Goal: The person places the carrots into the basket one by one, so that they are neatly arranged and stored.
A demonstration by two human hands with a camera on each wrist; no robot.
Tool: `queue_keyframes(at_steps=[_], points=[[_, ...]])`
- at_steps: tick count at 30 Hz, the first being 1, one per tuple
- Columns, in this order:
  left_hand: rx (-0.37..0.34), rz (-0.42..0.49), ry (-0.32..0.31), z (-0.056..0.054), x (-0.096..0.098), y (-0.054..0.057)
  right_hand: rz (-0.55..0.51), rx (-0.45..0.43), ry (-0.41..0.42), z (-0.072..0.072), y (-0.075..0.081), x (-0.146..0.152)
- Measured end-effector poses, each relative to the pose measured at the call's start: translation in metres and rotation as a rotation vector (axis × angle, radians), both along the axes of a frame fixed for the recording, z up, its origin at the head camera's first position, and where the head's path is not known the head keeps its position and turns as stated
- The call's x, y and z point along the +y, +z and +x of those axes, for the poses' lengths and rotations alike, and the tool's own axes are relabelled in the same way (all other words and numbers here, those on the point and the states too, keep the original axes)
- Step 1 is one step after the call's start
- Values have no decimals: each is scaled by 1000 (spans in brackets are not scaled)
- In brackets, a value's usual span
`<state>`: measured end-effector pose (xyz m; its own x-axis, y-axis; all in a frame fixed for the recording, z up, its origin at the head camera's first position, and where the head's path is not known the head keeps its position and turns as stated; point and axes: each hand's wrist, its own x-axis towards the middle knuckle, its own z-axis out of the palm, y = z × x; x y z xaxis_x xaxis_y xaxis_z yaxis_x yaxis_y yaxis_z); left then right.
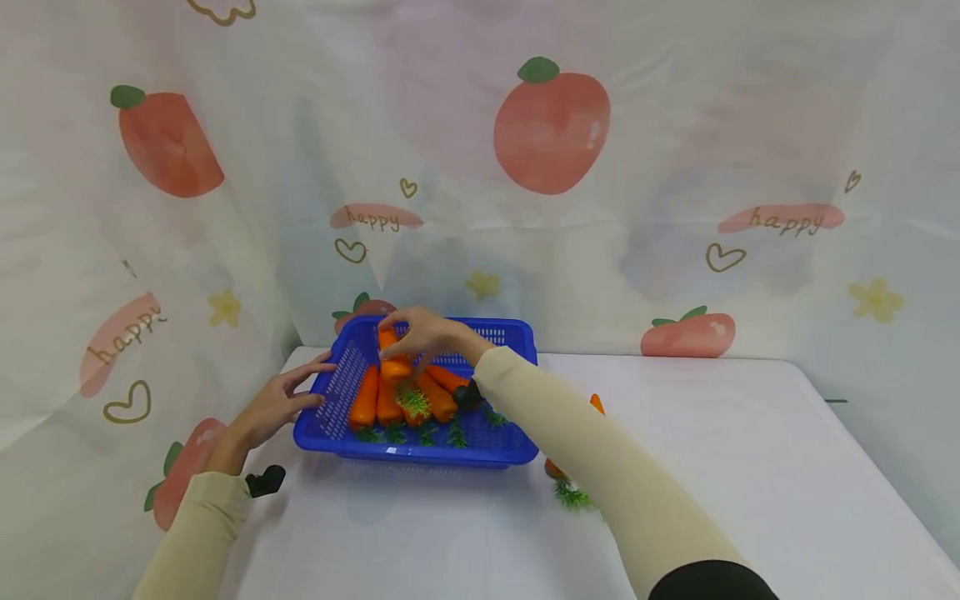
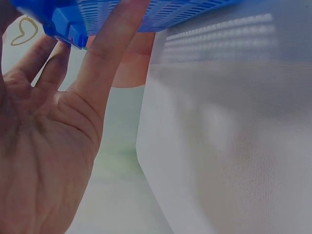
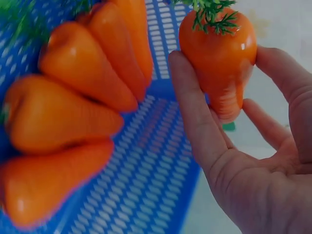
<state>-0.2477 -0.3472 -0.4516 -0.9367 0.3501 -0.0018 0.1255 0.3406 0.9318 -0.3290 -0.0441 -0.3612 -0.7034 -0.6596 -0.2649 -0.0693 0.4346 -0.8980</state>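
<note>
My right hand (image 1: 423,333) pinches an orange carrot (image 3: 222,53) between thumb and fingers, its green leafy top facing the right wrist camera. The carrot is above the back part of a blue plastic basket (image 1: 480,457). Beneath it, several more carrots (image 1: 365,398) lie side by side in the basket, leafy tops toward the near wall. At the basket's left end is my left hand (image 1: 273,408), its thumb and fingers spread and extended against the rim. In the left wrist view the thumb (image 2: 105,58) lies along the basket's outer wall.
Right of the basket, another carrot (image 1: 553,469) with green leaves (image 1: 572,496) lies on the white table (image 1: 712,467), partly hidden by my right sleeve (image 1: 570,433). A patterned cloth backdrop (image 1: 450,125) stands behind the table and along its left side.
</note>
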Motion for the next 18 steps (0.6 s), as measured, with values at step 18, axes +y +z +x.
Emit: queue_keyframes(at_steps=[18], points=[[-9, 15, 2, -2, -1, -2, 45, -19, -74, 8, -47, -51]])
